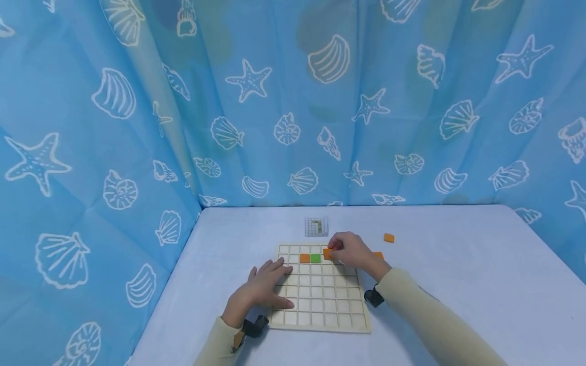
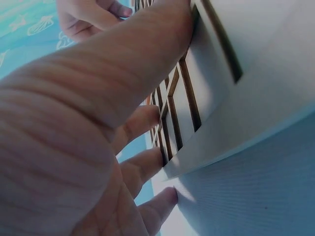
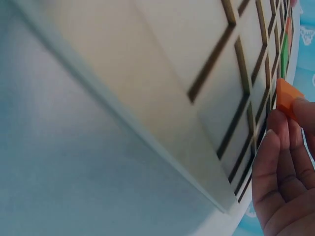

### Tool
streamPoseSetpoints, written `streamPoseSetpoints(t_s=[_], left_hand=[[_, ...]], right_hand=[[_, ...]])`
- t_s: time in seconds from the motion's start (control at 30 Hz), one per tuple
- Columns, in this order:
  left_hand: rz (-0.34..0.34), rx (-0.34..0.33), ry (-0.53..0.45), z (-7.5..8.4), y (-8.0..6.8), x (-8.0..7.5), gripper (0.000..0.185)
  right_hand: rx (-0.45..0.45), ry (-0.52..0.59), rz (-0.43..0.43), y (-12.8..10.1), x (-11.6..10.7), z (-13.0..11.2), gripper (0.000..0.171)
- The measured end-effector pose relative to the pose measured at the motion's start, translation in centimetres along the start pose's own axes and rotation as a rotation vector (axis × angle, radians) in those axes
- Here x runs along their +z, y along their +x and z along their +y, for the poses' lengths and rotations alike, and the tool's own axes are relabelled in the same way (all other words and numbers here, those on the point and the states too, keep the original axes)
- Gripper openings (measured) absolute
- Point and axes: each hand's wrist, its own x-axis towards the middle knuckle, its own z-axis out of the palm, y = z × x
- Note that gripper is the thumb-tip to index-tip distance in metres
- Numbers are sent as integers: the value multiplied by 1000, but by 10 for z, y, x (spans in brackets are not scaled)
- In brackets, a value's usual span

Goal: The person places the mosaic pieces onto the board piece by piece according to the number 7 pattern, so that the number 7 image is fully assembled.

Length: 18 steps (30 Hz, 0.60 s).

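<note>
A cream grid board point(image 1: 316, 328) lies on the table, divided into square cells by raised lines. In its second row from the back sit an orange tile point(image 1: 304, 258) and, right beside it, a green tile point(image 1: 315, 258). My right hand point(image 1: 350, 250) pinches another orange tile point(image 3: 288, 96) between thumb and fingers, tilted at the cell right of the green one. Spread over the board's left edge, my left hand point(image 1: 263, 285) rests with straight fingers and thumb on it and holds no tile.
Behind the board stands a small clear gridded piece point(image 1: 316, 227) with coloured squares on it. One loose orange tile point(image 1: 389, 238) lies at the back right of the white table point(image 1: 458, 264); another orange tile point(image 1: 378, 255) shows partly behind my right wrist. A blue shell-print curtain point(image 1: 284, 101) hangs behind.
</note>
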Motion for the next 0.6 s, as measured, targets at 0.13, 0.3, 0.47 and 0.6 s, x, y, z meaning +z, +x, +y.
streamPoseSetpoints(t_s=[0.13,0.3,0.47,0.6], left_hand=[[7,-14,-3,-1,1,-3,89],[0,-22,-19,-1,0,-2,89],[-18,-18,-26,-2,-3,3,88],[1,6,-20,0,-2,-2,88]], right_hand=[[27,-4,-16,6,3,-5,7],[45,-14,-13,5,10,-2,8],[42,2,-42,1,14,2,7],[27,-5,-41,3,9,0,7]])
